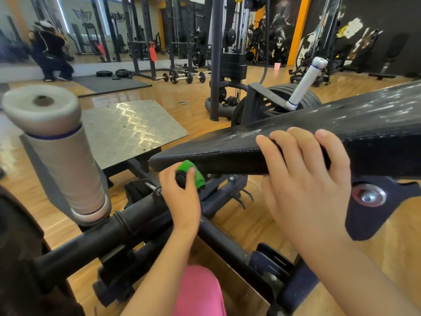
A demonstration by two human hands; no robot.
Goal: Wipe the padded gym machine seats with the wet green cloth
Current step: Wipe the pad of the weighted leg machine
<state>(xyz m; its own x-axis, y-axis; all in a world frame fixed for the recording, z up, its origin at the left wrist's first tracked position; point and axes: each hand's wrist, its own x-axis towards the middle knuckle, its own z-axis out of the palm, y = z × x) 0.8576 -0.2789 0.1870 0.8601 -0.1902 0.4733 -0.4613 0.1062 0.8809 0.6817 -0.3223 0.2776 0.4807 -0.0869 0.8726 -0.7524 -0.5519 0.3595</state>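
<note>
The only container in view is a small pink cup [277, 66] standing on the wooden floor [227, 124] far back, beside the weight stack; what is in it cannot be told from here.

The left hand [180, 195] is clenched round the green cloth [193, 173], which is bunched into a wad. Its thumb and fingers also wrap a black knob [181, 177] that pokes out of the cloth. Cloth and hand sit just under the left tip of the padded seat [296, 133], with the cloth touching the seat's lower edge. The right hand [305, 179] grasps the near edge of the same seat further to the right. Its fingers are bent over the side onto the top surface, and the thumb is out of sight.

The seat is black, tilts upward toward the right, and shows pale glinting streaks along its top.

To the near left stands a grey foam roller [57, 151] on the black frame. Beyond the left hand lies a ridged metal footplate [134, 131]. Dumbbells [180, 76] lie on the floor far off, and a mirror [22, 30] at the far left shows a crouching person.
</note>
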